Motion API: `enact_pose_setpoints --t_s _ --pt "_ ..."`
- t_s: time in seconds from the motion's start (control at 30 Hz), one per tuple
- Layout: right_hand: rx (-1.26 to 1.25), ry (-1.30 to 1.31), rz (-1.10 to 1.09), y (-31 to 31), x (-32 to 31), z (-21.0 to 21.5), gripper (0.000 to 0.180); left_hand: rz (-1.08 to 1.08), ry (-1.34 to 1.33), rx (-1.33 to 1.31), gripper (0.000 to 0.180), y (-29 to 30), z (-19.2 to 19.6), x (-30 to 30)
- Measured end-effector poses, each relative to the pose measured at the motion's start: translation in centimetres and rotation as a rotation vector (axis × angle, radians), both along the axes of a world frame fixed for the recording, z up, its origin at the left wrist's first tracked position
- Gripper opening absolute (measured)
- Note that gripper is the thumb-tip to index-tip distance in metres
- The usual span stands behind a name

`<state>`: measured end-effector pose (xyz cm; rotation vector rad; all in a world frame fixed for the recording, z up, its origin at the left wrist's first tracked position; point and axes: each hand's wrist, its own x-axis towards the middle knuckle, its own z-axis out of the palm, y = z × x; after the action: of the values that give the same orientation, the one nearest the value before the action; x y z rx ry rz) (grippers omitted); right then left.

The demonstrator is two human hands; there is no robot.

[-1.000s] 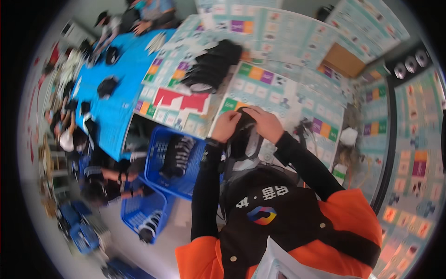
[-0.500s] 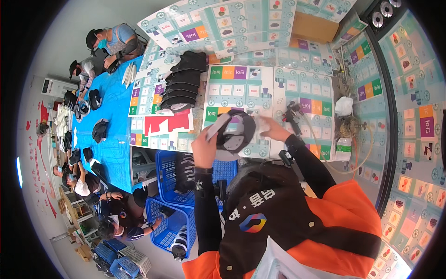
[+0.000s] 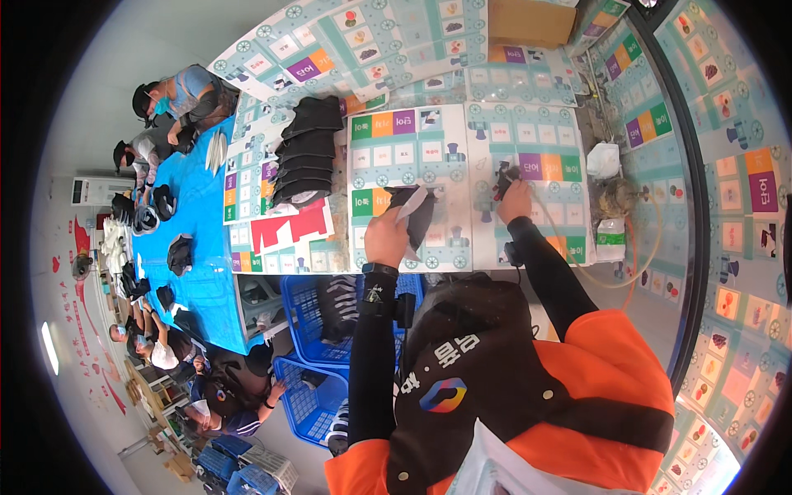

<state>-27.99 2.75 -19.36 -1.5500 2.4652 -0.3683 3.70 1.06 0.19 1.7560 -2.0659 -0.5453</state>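
Note:
My left hand (image 3: pixel 386 237) is closed on a dark cap (image 3: pixel 422 221), which is held folded over the patterned worktable (image 3: pixel 450 257). A whitish strip (image 3: pixel 412 203) stands up from the cap beside my fingers. To the right, my right hand (image 3: pixel 516 200) has its fingers closed round a black gun-shaped tool (image 3: pixel 504 176) joined to a pale hose (image 3: pixel 551 216). My hand covers much of this tool. Left of the cap, a row of nested black caps (image 3: pixel 307 157) lies on the table.
A red and white sheet (image 3: pixel 290 228) lies below the nested caps. Blue baskets (image 3: pixel 316 406) with dark pieces stand under the table's front edge. Several co-workers (image 3: pixel 183 97) handle dark caps around a blue-covered table (image 3: pixel 206 289) at the left. A cardboard box (image 3: pixel 532 22) is at the back.
My right hand has let go of the cap, moved right and taken hold of the gun-shaped tool. The cap, opened towards me before, is now turned and folded in my left hand.

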Motion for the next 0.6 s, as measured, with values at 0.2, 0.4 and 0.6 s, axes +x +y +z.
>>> enact_pose_setpoints --t_s 0.2,0.4,0.6 --pt "0.198 -1.159 0.037 3.1 5.3 8.1 0.031 0.023 0.044 -0.014 0.021 -0.5 -1.0 1.1" --pt "0.181 -0.937 0.244 3.8 9.4 10.6 0.023 0.017 0.025 0.006 0.021 -1.5 -0.9 1.3" --pt "0.145 -0.7 0.376 4.2 10.0 11.1 0.027 0.03 0.045 -0.002 0.023 -1.4 -1.2 1.4"
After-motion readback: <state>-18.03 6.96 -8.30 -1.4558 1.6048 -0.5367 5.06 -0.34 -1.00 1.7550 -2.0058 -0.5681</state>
